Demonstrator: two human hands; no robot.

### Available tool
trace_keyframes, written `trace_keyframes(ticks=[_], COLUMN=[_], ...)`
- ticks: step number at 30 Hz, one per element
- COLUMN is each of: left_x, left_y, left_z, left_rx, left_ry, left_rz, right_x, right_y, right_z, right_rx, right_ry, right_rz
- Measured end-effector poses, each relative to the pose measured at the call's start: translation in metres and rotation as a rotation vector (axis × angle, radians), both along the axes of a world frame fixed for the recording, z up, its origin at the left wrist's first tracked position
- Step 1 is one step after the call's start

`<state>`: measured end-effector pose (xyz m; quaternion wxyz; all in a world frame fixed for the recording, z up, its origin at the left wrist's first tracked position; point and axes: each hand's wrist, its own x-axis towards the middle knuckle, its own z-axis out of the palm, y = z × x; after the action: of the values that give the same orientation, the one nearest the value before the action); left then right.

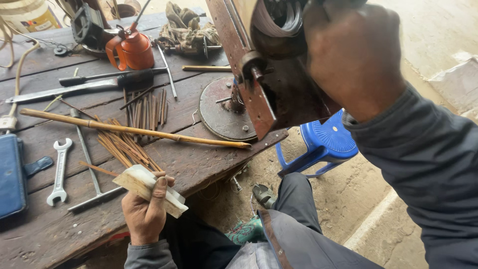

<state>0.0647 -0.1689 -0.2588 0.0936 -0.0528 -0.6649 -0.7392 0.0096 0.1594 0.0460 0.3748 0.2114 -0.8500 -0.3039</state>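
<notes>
Holding a pale wooden block [152, 189] in a closed grip, the left hand [145, 211] rests at the near edge of the dark plank counter [199, 164], thumb pressed on the block's top face. The right hand [353, 52] is raised high, its grip wrapped shut on the upper part of a rusty metal machine [271, 94] standing on a round base. Just beyond the block lie thin bamboo sticks [127, 147], a long bamboo rod [129, 128] and a spanner [59, 172]. An orange oil can [132, 49] stands farther back, and a blue plastic stool [326, 142] sits on the floor.
</notes>
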Motion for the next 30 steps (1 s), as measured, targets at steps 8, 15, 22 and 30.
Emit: trace_keyframes(ticks=[8, 15, 22, 30], left_x=[-0.002, -0.001, -0.006, 0.005], left_y=[0.000, -0.003, -0.004, 0.015], left_z=[0.002, -0.005, -0.007, 0.029], left_rx=[0.002, 0.020, 0.179, 0.273], left_ry=[-0.002, 0.012, -0.053, -0.003], left_rz=[0.001, -0.021, -0.003, 0.234], right_x=[0.009, 0.093, 0.140, 0.093], right_y=[-0.022, -0.017, 0.022, -0.070], right_z=[0.019, 0.027, 0.000, -0.197], right_rx=[-0.079, -0.453, -0.789, -0.834], right_ry=[-0.039, -0.252, -0.431, -1.009], right_rz=[-0.053, -0.004, 0.142, 0.327])
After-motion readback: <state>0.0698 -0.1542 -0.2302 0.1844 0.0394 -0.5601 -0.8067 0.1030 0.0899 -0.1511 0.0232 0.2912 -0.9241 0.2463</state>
